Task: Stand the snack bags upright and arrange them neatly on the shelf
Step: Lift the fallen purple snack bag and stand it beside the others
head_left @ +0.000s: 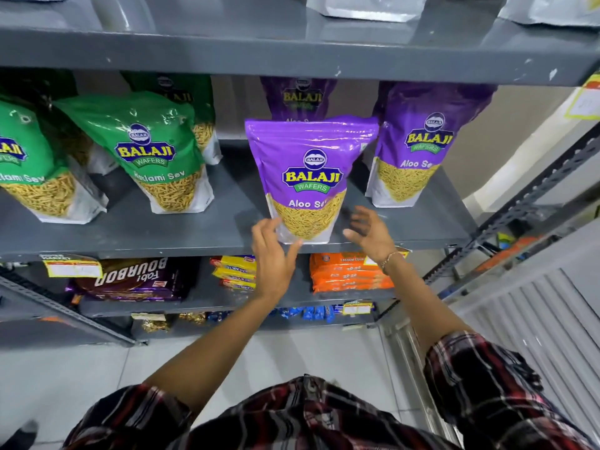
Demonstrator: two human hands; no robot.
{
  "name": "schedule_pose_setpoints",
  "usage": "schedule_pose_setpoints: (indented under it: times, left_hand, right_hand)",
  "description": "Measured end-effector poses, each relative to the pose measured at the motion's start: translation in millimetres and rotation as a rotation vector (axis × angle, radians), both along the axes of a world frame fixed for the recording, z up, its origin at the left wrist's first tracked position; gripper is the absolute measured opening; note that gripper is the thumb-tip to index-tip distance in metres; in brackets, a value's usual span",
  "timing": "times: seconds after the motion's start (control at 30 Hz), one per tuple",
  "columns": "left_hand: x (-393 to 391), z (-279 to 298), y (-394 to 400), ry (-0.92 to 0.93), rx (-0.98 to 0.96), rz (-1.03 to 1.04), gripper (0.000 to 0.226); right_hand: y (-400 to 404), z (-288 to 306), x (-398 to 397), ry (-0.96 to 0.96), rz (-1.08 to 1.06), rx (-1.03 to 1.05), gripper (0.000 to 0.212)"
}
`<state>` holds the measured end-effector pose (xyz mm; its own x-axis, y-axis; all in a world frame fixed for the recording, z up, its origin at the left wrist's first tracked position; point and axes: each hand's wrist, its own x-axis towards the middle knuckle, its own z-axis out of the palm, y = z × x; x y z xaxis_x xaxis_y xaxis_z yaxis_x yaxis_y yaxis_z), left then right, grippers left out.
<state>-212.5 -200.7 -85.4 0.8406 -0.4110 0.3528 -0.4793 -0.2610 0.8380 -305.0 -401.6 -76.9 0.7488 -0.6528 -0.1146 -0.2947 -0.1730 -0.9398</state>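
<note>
A purple Aloo Sev bag (308, 170) stands upright at the front edge of the grey shelf (207, 235). My left hand (272, 254) touches its lower left corner with fingers spread. My right hand (370, 232) hovers just right of the bag's base, fingers apart, holding nothing. A second purple bag (418, 147) stands to the right, and a third purple bag (300, 95) stands behind the front one. Green Ratlami Sev bags (152, 151) lean on the left side of the shelf, with another green bag (29, 167) at the far left.
The upper shelf (292, 53) carries silver pouches. Below are brown Bourbon biscuit packs (130, 277), yellow packs (233, 271) and orange packs (347, 274). A slotted metal upright (519, 206) and another rack stand to the right. Tiled floor lies underfoot.
</note>
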Motion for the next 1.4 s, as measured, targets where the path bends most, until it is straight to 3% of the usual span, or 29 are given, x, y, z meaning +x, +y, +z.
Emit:
schedule_pose_setpoints:
  times: [0.1,0.17,0.23,0.3,0.4,0.5,0.73,1.03,1.4]
  left_hand:
    - [-29.0,5.1,-36.2,-0.242,0.004,-0.293,0.032]
    - [-39.9,14.7,-70.3,-0.266,0.059,-0.487,0.029]
    - [-45.2,27.5,-108.9,-0.185,0.115,-0.574,0.041]
    - [-44.1,41.8,-146.8,-0.066,0.101,-0.547,0.066]
    - [-29.9,62.1,-195.7,0.114,0.091,-0.419,0.098]
    - [-11.9,67.3,-227.0,0.262,0.152,-0.361,0.105]
    - [-8.9,55.1,-240.4,0.295,0.265,-0.333,0.064]
    - [-36.8,35.8,-211.2,0.188,0.181,-0.288,0.052]
    - [-62.4,22.9,-188.2,0.21,0.104,-0.344,0.05]
  right_hand:
    - [-30.4,3.9,-23.5,-0.061,-0.337,-0.147,0.019]
    - [-58.5,9.8,-37.2,-0.084,-0.488,-0.158,0.016]
    - [-89.7,18.5,-47.5,-0.099,-0.536,-0.159,0.023]
    - [-121.9,27.8,-51.2,-0.071,-0.491,-0.152,0.038]
    - [-161.4,39.7,-49.0,0.026,-0.221,-0.118,0.076]
    - [-186.8,46.7,-40.8,0.048,0.032,-0.278,0.095]
    - [-199.7,41.7,-32.5,0.018,0.041,-0.07,0.076]
    - [-179.2,31.8,-69.8,-0.054,0.04,-0.079,0.075]
    - [-159.6,25.8,-102.5,-0.071,0.03,-0.037,0.064]
